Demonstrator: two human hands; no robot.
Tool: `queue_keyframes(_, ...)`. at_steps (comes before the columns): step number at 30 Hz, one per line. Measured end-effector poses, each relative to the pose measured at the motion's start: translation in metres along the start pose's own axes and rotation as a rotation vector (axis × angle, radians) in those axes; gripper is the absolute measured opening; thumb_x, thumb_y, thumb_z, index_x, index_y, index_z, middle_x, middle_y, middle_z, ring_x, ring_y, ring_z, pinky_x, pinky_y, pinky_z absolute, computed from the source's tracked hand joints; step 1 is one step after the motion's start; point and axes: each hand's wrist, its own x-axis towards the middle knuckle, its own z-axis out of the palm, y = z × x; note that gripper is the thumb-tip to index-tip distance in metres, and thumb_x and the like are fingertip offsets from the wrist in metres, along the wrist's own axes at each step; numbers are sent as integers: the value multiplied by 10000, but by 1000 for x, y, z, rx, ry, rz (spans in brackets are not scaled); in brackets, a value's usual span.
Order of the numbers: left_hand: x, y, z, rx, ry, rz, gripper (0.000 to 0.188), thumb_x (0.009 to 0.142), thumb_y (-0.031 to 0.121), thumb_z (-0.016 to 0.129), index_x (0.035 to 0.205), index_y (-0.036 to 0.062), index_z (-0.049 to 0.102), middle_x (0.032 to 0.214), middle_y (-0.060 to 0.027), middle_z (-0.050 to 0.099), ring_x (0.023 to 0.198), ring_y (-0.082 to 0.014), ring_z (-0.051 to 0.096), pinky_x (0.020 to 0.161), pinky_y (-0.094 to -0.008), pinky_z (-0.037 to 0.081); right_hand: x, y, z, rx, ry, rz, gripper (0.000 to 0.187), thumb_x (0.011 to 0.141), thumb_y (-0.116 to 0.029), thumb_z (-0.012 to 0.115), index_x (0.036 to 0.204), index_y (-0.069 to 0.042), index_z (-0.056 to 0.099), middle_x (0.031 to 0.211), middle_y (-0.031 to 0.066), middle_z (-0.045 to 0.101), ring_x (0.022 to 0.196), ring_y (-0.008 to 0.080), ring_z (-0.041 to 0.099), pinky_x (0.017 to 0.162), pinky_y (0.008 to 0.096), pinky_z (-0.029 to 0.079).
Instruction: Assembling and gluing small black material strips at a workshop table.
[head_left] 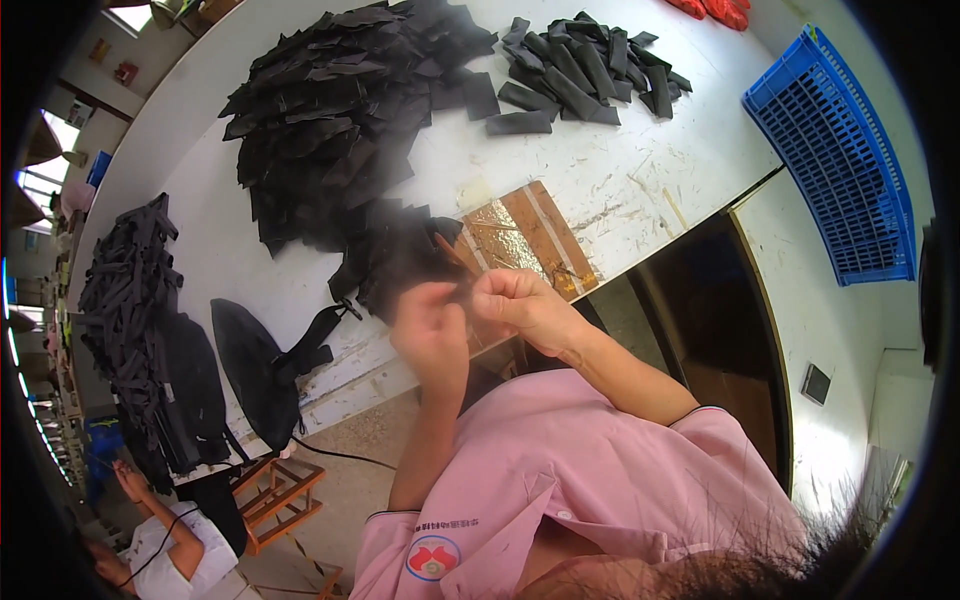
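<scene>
Here I have both bare hands close together at the near edge of the white table (715, 125): the left hand (432, 330) is blurred, its fingers bent, and I can't tell from this feed whether it grips anything. Over to the right hand (530, 308), much crisper, fingers curled in and thumb drawn up against them, but whatever might sit in that pinch stays hidden from me. A brown stick (452, 248) slants just beyond the fingertips; held or lying there, I can't say. Right past the hands lie black fabric pieces (400, 245), hazy in my view, and beside them, to the right, the wooden board (550, 225) with a shiny patch on its surface. Further back, a large black heap (330, 120) spreads across the tabletop, with a smaller black pile (580, 65) to its right. Narrow black strips (125, 270) crowd the left end, a blue crate (840, 160) stands far right, and at lower left I catch a co-worker in white (195, 550).
</scene>
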Motion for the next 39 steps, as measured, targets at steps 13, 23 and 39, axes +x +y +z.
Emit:
queue_keyframes(13,1,41,-25,-1464,-606,-561,431,760,-87,498,1179,-56,402,894,-136,584,396,-23,400,379,-146,285,-7,-11,19,145,-121,-159,153,830,-197,583,766,-61,555,824,-5,531,671,66,491,627,204,423)
queue_keyframes(23,21,61,-12,-198,-93,66,88,808,-28,533,876,5,579,862,-33,552,730,-81,527,590,-193,444,-7,-55,33,-914,88,-888,94,777,-68,582,765,-5,514,765,107,530,625,211,514,553,272,410)
queue_keyframes(39,62,52,-23,-1514,-607,-650,312,889,57,380,1183,-42,407,878,-126,573,327,-4,289,306,-158,222,20,-96,26,-512,-80,-193,260,850,-268,554,729,-42,512,602,-18,453,527,63,401,481,190,309)
